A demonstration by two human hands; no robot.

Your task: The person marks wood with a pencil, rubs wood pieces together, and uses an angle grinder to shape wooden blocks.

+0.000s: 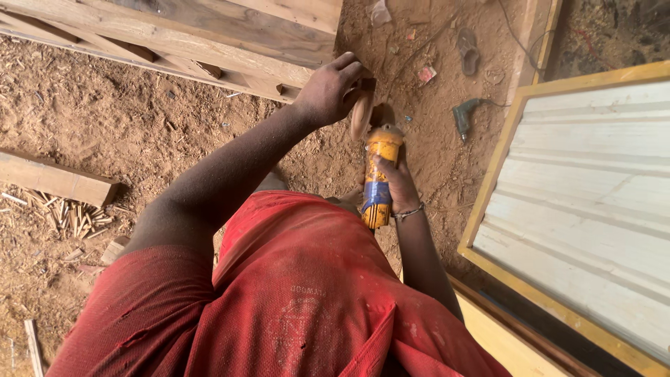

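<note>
Right hand (399, 183) wrapped tight around yellow grinder (378, 178) body. Left hand (328, 91) fingers pinch the sanding disc (361, 112) at its head, above sawdust-covered ground (91, 105).

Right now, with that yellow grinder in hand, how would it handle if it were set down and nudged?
The yellow grinder looks rigid and probably dense for its size; the right hand wraps its whole body. Its rounded barrel might roll slightly, though the disc the left hand touches would likely stop it. Dust may make it slippery.

open sawdust ground (91, 119) left, timber frame (230, 42) blocking ahead, panelled door (593, 209) hemming right
</note>
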